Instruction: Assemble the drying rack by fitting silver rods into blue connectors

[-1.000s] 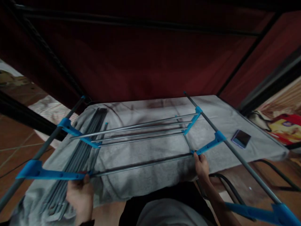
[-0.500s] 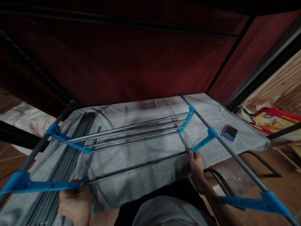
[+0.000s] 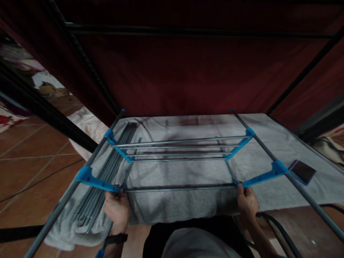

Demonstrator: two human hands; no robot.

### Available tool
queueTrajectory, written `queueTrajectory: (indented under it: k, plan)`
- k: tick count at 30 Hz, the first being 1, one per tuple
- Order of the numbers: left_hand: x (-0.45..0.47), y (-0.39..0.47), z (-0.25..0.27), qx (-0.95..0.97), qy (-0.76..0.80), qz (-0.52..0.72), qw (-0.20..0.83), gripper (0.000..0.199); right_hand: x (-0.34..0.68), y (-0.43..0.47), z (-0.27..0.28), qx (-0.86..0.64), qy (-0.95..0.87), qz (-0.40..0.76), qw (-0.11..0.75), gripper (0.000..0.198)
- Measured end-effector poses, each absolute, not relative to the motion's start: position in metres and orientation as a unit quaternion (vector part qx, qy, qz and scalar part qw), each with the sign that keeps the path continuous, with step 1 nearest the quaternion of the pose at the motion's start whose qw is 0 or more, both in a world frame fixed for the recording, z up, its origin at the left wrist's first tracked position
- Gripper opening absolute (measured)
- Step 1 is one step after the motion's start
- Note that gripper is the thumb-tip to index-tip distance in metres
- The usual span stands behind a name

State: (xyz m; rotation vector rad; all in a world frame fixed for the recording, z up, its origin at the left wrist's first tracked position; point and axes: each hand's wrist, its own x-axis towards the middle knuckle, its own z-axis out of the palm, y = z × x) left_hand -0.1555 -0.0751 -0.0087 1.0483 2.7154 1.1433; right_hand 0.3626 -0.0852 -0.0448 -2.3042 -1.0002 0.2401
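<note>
A part-built rack of grey metal tubes [image 3: 180,188] with blue plastic brackets stands over a grey cloth-covered surface. Fingers of my left hand [image 3: 116,209] are closed on the inner end of the near left blue bracket [image 3: 99,182], where it meets the near crossbar. At the crossbar's other end, my right hand [image 3: 247,204] pinches the near right blue bracket [image 3: 266,176]. Farther back, several thin crossbars [image 3: 177,146] run between a far left bracket [image 3: 118,149] and a far right bracket [image 3: 239,146]. Long side tubes pass through the brackets' outer ends.
A bundle of loose grey tubes [image 3: 115,161] lies on the grey cloth [image 3: 177,208] at the left. To the right rests a phone [image 3: 302,172]. Dark red fabric [image 3: 182,79] on a black frame rises behind. Tiled floor [image 3: 34,143] with a cable shows at the left.
The view has swung left, so the rack and phone appear farther right and the crossbars look more level. Both hands keep their hold on the same near brackets.
</note>
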Motion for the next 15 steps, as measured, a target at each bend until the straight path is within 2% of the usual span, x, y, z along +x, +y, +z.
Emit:
queueTrajectory:
  k: [5, 11, 13, 15]
  plan:
    - [-0.156, -0.076, -0.010, 0.351, 0.844, 0.406, 0.018, 0.032, 0.366, -0.085, -0.042, -0.865, -0.362, 0.123, 0.325, 0.045]
    - [-0.157, -0.079, -0.018, 0.354, 0.789, 0.494, 0.093, 0.043, 0.363, -0.084, -0.039, -0.787, -0.349, 0.188, 0.473, 0.040]
    - [-0.153, -0.086, -0.020, 0.343, 0.778, 0.521, 0.078, 0.050, 0.358, -0.086, -0.040, -0.768, -0.322, 0.177, 0.525, 0.041]
    - [-0.145, -0.094, -0.018, 0.330, 0.783, 0.527, 0.018, 0.052, 0.351, -0.090, -0.040, -0.764, -0.286, 0.138, 0.562, 0.042]
